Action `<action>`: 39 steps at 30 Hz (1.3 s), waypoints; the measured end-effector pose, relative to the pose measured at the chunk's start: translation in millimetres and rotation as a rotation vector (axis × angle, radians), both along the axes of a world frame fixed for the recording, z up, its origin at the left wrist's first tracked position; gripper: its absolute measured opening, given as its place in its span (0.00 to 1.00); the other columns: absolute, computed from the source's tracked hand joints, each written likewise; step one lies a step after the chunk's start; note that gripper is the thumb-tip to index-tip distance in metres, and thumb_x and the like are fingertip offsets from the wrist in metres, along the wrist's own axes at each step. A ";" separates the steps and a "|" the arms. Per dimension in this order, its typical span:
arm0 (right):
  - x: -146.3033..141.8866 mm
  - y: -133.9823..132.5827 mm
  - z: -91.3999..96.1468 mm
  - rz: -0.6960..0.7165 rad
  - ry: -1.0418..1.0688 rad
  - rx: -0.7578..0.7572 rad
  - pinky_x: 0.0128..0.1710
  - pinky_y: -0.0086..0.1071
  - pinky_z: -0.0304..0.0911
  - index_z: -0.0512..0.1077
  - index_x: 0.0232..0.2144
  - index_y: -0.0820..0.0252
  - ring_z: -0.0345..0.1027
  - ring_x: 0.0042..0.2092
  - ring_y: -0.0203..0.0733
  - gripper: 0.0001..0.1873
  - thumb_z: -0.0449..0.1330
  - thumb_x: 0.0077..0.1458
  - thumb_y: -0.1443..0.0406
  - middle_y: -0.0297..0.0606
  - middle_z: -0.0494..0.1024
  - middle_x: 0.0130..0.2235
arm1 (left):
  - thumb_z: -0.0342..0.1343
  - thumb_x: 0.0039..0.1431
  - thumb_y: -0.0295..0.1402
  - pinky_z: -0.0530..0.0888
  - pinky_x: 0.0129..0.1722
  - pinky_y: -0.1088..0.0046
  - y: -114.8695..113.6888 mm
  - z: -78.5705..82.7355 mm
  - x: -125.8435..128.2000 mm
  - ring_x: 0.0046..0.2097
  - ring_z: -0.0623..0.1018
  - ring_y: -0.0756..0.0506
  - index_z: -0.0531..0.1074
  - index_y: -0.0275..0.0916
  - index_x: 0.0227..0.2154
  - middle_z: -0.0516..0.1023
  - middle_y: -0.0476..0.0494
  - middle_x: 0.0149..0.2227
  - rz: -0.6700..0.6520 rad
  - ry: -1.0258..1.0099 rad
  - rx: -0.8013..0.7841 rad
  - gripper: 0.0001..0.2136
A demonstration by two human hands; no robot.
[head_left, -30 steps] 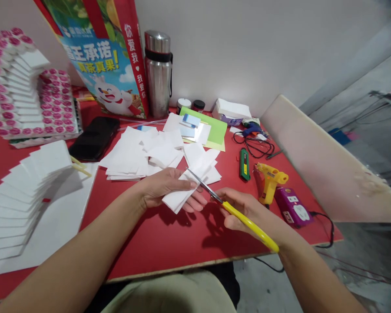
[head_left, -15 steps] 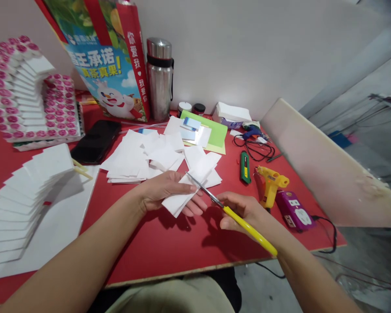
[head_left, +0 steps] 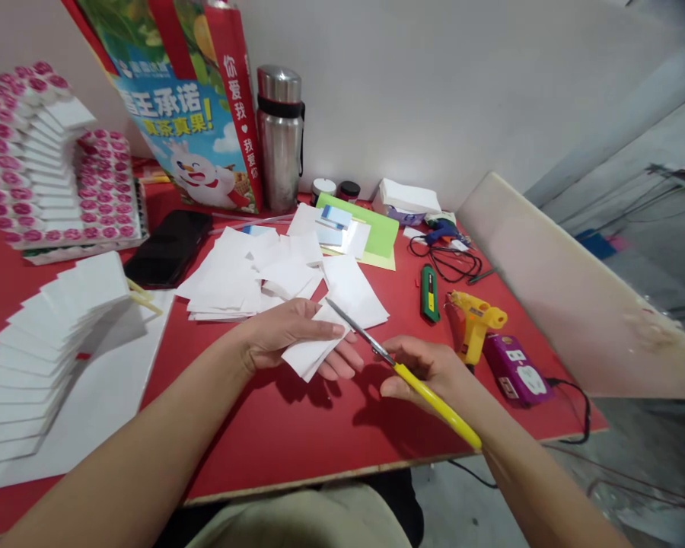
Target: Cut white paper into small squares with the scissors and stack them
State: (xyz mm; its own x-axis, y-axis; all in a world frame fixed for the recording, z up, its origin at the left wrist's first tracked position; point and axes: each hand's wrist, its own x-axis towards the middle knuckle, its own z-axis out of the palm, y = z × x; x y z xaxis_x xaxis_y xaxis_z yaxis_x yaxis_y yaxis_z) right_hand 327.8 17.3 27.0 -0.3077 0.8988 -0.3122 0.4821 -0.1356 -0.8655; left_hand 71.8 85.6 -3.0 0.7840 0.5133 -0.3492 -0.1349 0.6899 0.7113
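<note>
A folded piece of white paper [head_left: 310, 355] is pinched between the thumb and fingers of my left hand [head_left: 297, 335]. My right hand [head_left: 425, 365] grips yellow-handled scissors [head_left: 428, 396], whose metal blades look closed along the paper's upper right edge. Just beyond the blades, white paper pieces [head_left: 355, 293] lie on the red table [head_left: 297, 441]. A larger heap of white paper [head_left: 225, 270] spreads to their left.
At the left stand a fanned row of white folded pieces [head_left: 28, 358] and a pink-and-white paper model [head_left: 11, 175]. A phone [head_left: 168, 247], steel flask [head_left: 279, 144] and printed bag [head_left: 188, 114] are behind. To the right are a green cutter [head_left: 429, 293], yellow glue gun [head_left: 475, 323] and purple power box [head_left: 517, 369].
The paper's far part, which stretched past the blades, is no longer attached to the held piece and seems to lie on the papers beyond. Both hands have barely moved.
</note>
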 end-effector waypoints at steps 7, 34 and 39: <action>10.5 19.0 0.8 -0.242 -0.852 0.395 0.32 0.35 0.59 0.73 0.47 0.60 0.75 0.34 0.50 0.19 0.61 0.61 0.53 0.41 0.79 0.31 | 0.64 0.59 0.33 0.74 0.61 0.53 12.7 8.1 -5.0 0.62 0.76 0.35 0.72 0.37 0.52 0.75 0.33 0.61 0.804 -0.066 0.202 0.18; -36.2 107.0 -26.1 -0.131 -0.921 0.332 0.32 0.34 0.55 0.73 0.40 0.60 0.73 0.42 0.47 0.13 0.65 0.59 0.57 0.42 0.80 0.41 | 0.58 0.64 0.31 0.65 0.67 0.53 4.6 -18.1 6.1 0.65 0.70 0.38 0.65 0.41 0.63 0.70 0.36 0.63 0.808 0.565 1.299 0.24; -34.0 95.2 -36.9 -0.194 -0.919 0.510 0.31 0.34 0.52 0.74 0.41 0.59 0.71 0.40 0.45 0.09 0.61 0.62 0.60 0.42 0.78 0.45 | 0.57 0.64 0.30 0.70 0.64 0.55 5.6 -19.2 7.1 0.61 0.74 0.40 0.69 0.39 0.59 0.73 0.36 0.60 0.823 0.563 1.293 0.20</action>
State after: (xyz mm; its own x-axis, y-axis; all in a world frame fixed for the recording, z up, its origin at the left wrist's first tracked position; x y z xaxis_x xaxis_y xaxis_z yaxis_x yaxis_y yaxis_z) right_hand 293.9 112.5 -9.9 0.0168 0.9971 0.0747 0.9875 -0.0049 -0.1572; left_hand 78.8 91.3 -22.2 0.0960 0.8662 0.4904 0.3174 -0.4936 0.8097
